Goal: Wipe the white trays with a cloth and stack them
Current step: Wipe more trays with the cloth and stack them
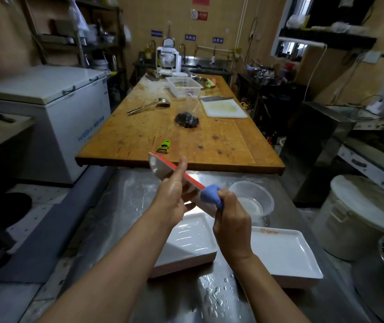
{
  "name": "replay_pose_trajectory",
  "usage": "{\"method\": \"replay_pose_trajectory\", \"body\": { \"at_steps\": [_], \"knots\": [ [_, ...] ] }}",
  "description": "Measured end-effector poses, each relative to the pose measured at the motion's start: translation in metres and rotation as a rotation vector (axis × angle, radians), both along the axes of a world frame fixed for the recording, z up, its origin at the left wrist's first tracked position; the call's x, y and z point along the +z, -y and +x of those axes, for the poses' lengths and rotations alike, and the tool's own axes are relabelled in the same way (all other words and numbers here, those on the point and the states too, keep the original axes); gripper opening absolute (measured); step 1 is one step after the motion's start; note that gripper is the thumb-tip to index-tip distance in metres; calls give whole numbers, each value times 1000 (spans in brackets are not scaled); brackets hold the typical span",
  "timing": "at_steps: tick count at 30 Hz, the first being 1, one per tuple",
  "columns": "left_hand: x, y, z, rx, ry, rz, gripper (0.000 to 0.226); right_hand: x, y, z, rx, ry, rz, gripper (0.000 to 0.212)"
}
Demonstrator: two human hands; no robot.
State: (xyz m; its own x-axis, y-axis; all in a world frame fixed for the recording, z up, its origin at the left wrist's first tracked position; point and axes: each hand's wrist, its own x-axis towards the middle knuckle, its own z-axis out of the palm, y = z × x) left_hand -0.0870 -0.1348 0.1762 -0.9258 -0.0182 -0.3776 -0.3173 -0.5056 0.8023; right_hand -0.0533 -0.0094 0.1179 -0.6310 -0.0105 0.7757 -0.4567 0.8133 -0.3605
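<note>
Left hand [174, 194] grips the raised tray [163, 170]; right hand [229, 214] pinches the cloth [210, 194], wiping; two trays [286, 255] wait unstacked at the counter's [126, 201] near edge.

Setting: commercial or back-of-house kitchen. Evidence: long wooden prep table [179, 127] at centre frame carrying a ladle [150, 105], white cutting board [223, 108] with cleaver [216, 98] at its far edge, white plastic basket [184, 86] and green peeler [164, 146]. Chest freezer [46, 113] at left. Stainless sinks with taps [200, 60] along the back wall, blue labels [190, 37] above them. Wet stainless steel counter [126, 206] in foreground. Metal shelving with pots [93, 38] at upper left. Large lidded white bucket [358, 217] at right.
</note>
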Motion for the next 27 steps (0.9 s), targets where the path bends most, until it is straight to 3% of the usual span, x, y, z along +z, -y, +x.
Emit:
{"method": "replay_pose_trajectory", "body": {
  "at_steps": [5,7,11,16,23,27],
  "knots": [
    [-18,9,4,138,24,191,10,-10,-8,10,217,9,116,55],
    [-26,16,8,122,-32,198,16,-15,-14,14,312,138,158,47],
    [-38,26,14,37,-136,167,16,-11,-18,16,416,466,98,50],
    [-42,24,24,-112,-231,149,27,16,5,0,385,496,123,53],
    [-40,36,29,-272,-270,46,25,54,21,-28,476,570,210,61],
    [-40,40,32,-319,-267,22,24,58,24,-43,490,542,209,55]
  ]
}}
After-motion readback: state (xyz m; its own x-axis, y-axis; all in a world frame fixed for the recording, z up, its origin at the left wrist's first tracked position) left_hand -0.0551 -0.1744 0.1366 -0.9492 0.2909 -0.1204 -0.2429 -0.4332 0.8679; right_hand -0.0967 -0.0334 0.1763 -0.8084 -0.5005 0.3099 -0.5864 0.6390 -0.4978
